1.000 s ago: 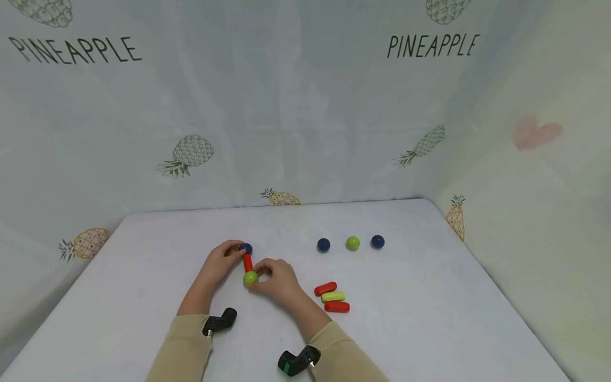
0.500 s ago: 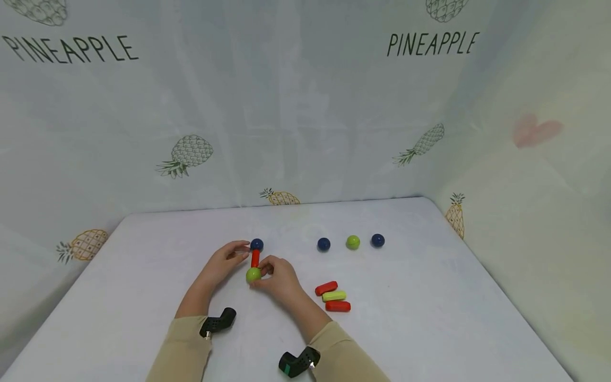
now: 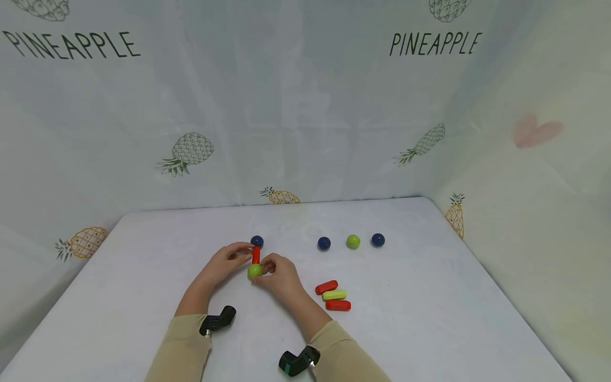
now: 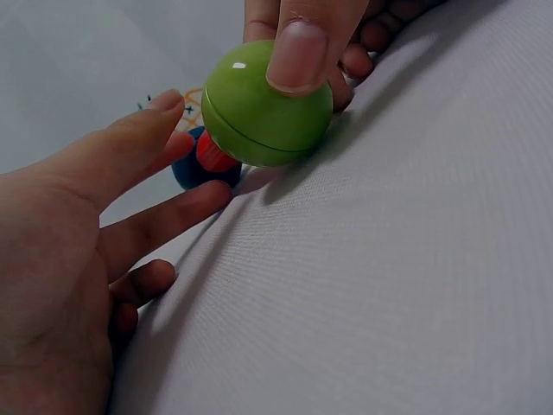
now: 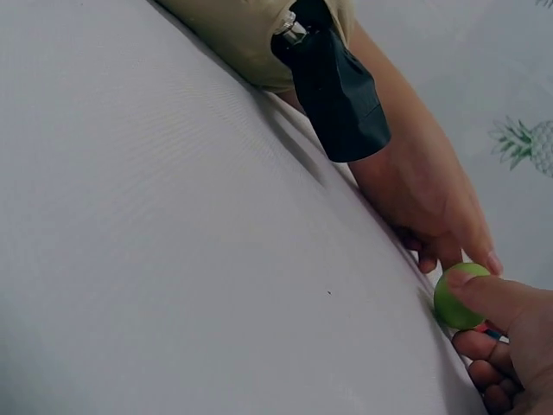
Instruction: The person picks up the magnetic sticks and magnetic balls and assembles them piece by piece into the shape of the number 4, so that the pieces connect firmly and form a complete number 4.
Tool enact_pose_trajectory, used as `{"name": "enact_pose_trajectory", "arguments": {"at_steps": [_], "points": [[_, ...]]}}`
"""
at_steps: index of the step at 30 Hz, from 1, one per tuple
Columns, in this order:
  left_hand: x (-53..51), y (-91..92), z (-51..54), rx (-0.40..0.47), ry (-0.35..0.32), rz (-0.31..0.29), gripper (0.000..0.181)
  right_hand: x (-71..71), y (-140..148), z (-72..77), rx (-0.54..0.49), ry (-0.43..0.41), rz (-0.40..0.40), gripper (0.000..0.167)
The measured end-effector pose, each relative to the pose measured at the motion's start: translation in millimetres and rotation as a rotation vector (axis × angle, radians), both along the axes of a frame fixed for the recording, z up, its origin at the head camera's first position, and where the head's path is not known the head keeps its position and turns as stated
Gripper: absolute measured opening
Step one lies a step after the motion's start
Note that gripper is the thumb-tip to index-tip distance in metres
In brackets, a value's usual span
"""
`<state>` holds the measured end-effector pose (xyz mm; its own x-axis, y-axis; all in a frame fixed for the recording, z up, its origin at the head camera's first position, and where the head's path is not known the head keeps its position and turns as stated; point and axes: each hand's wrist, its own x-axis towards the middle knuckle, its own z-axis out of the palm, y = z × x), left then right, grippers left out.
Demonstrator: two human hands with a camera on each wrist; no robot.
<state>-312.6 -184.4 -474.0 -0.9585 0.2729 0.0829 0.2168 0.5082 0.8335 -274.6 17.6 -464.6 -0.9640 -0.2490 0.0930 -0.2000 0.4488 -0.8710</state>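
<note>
A red rod (image 3: 256, 255) joins a blue ball (image 3: 257, 241) at its far end to a green ball (image 3: 255, 272) at its near end, in a line pointing away from me on the table. My right hand (image 3: 282, 276) pinches the green ball between thumb and fingers, its thumb lying on top in the left wrist view. Beside the rod and blue ball is my left hand (image 3: 225, 264), thumb and fingers spread apart. In the left wrist view the green ball (image 4: 266, 108) hides most of the rod; whether the left fingertips touch it I cannot tell.
Two loose blue balls (image 3: 324, 243) and a green ball (image 3: 353, 241) stand in a row at the back right of the white table (image 3: 429, 297). Nearer lie two red rods (image 3: 338, 305) and a yellow-green rod (image 3: 334, 295). A printed curtain hangs behind.
My left hand has let go of the blue ball and its fingers have parted. The joined piece has swung slightly right at its far end and shifted a little away, still held by my right hand.
</note>
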Motion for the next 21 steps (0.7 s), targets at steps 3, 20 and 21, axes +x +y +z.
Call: {"name": "enact_pose_trajectory", "arguments": {"at_steps": [3, 20, 21], "points": [[0.1, -0.9, -0.8, 0.0, -0.001, -0.005, 0.039, 1.0, 0.0, 1.0, -0.022, -0.017, -0.012, 0.03], [4.2, 1.2, 2.3, -0.001, -0.05, -0.005, 0.052, -3.5, 3.3, -1.1, -0.048, -0.025, -0.002, 0.016], [4.2, 1.4, 1.9, 0.001, -0.049, -0.005, 0.052, -3.7, 4.2, 0.4, -0.059, -0.04, 0.0, 0.015]]}}
